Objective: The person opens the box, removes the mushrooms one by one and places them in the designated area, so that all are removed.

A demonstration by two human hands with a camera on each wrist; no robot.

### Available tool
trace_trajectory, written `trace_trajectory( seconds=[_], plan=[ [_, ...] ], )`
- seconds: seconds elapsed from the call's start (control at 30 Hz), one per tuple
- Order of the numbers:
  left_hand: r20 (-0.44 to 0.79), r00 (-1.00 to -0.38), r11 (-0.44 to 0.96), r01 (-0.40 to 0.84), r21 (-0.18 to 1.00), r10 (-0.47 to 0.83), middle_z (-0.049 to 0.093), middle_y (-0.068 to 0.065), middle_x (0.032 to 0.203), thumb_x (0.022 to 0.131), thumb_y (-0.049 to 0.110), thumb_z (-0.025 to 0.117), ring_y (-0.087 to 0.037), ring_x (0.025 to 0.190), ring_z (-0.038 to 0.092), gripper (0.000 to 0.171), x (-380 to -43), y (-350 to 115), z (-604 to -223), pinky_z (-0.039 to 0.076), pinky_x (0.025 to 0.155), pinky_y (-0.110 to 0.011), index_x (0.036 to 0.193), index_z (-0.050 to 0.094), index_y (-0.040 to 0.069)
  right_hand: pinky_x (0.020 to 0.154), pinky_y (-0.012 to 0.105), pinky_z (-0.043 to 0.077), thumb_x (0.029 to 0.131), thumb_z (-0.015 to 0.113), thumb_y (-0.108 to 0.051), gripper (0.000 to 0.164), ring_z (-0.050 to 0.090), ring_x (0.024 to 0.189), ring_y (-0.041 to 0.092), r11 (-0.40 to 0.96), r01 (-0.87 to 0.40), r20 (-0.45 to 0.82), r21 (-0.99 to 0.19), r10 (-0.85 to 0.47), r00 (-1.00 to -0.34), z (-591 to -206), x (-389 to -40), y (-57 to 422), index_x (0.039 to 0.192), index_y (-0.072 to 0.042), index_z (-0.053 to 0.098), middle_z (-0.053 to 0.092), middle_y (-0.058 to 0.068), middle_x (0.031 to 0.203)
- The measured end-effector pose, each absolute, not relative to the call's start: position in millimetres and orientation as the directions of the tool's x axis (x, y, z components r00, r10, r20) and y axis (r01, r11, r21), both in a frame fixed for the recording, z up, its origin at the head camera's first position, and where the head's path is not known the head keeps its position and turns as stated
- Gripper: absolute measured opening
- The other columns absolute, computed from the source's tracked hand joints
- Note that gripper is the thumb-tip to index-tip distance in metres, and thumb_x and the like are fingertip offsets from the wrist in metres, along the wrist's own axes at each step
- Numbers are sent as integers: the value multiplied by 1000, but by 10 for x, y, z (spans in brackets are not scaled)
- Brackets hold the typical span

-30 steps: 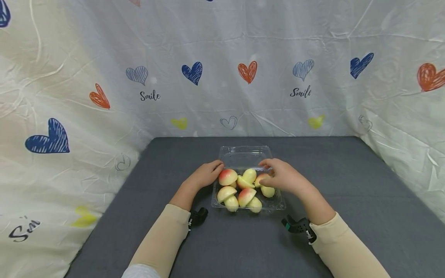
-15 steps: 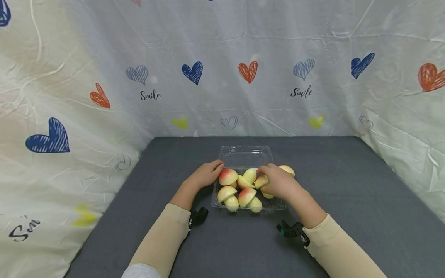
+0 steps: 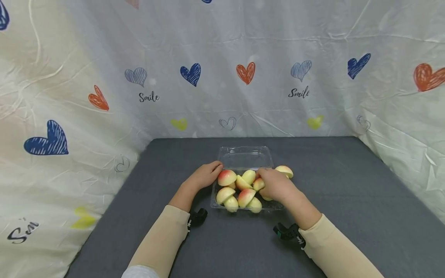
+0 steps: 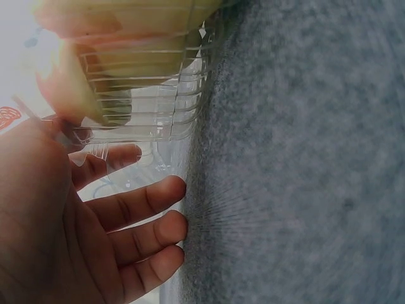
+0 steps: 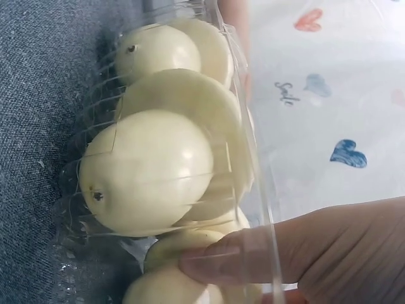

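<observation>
Near the centre of the frame, the right hand [image 3: 278,185] reaches in from the lower right, palm down, fingers and thumb curled around a pale yellow mushroom-shaped piece with a red blush [image 3: 259,184] at the right side of a clear plastic container [image 3: 272,206]. In the right wrist view its thumb presses among the pieces, seen through the wall. The left hand [image 3: 205,175] comes from the lower left, holding the container's left edge: thumb over the rim, other fingers bent and spread outside. More mushroom-shaped pieces [image 3: 226,177] fill the container, and another cap [image 3: 284,170] shows beyond the right hand. The clear lid [image 3: 245,157] lies folded back behind. Both forearms wear beige sleeves [image 3: 160,239]. Beneath is a dark grey table [image 3: 226,247]; behind hangs a pale cloth [image 3: 215,42] printed with hearts and "Smile".
</observation>
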State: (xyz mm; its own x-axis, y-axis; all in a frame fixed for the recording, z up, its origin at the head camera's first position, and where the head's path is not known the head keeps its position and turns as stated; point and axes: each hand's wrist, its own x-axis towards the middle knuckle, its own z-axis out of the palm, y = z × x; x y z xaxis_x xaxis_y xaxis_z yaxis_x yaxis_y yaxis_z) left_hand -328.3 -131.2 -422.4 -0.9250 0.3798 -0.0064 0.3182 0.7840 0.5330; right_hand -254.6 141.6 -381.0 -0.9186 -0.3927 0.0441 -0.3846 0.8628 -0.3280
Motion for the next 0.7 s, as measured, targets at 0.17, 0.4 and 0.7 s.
trace_trajectory(
  seconds=[0.17,0.4,0.7],
  plan=[
    [-3,-922,777,326,538,388,60,-10,141,113,38,39,-31,129,56,46,-3282,-1314,-4227,46,105,-51,148,54,13,65,37,45,76,73,5,38,53,77,22,856,-389,47,-341,-398,-916,-3808,-2556,1423,112,-4,67,65,5,98],
    [-3,-923,780,324,536,385,60,-11,140,113,38,39,-31,128,57,45,-3278,-1323,-4223,46,105,-51,148,54,12,63,36,44,76,74,3,38,52,75,20,822,-404,45,-402,-423,-905,-3793,-2568,1463,112,-5,67,64,3,98],
    [-7,-921,779,324,537,388,61,-10,138,113,37,39,-29,125,59,44,-3296,-1331,-4233,47,103,-50,146,55,13,64,36,44,81,79,-11,35,53,73,19,781,-390,51,-488,-420,-906,-3686,-2572,1550,113,-8,66,65,2,97]
  ],
)
